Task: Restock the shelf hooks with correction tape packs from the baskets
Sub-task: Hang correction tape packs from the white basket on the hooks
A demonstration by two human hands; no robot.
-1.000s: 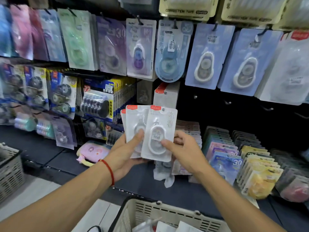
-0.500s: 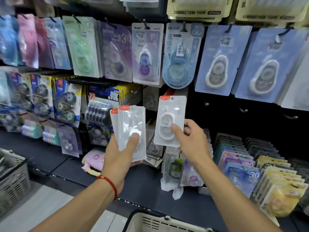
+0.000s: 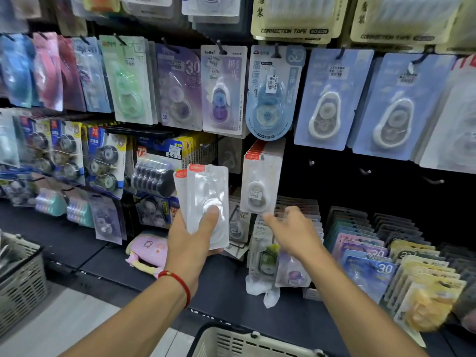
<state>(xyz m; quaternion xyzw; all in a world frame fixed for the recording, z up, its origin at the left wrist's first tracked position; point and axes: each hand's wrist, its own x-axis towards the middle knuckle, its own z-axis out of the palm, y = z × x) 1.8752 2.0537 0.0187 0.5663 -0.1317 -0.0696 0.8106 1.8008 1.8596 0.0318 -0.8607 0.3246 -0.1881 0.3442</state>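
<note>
1. The wall (image 3: 334,181) of hooks is filling the view, with two rows of hanging packs showing and a third cut off along the top.
2. The shelf (image 3: 77,243) is running dark below it, carrying upright rows of packs (image 3: 365,256) at the right (too many and too blurred to count).
3. Two baskets are showing: a grey one (image 3: 18,279) is sitting at the left edge, and a cream one (image 3: 244,343) is sitting at the bottom, between the forearms.
4. Two big blue packs (image 3: 332,99) are hanging side by side at the upper right, each showing a white dispenser.
5. Three bare hooks (image 3: 364,171) are sticking out of the dark panel beneath them.
6. The stack (image 3: 262,176) of red-topped packs is hanging on a hook in the lower row, its front pack showing one small dispenser.
7. The left hand (image 3: 190,240) is gripping a bunch (image 3: 206,202) of the same red-topped packs, thumb pressing across the front and fingers curling behind; two red tops are showing (more behind cannot be told).
8. The right hand (image 3: 293,233) is hovering just below the stack, fingers spread loosely and holding nothing; it is blurred, so I cannot tell whether a fingertip is touching the front pack.
9. A red cord (image 3: 177,282) is circling the left wrist.
</note>
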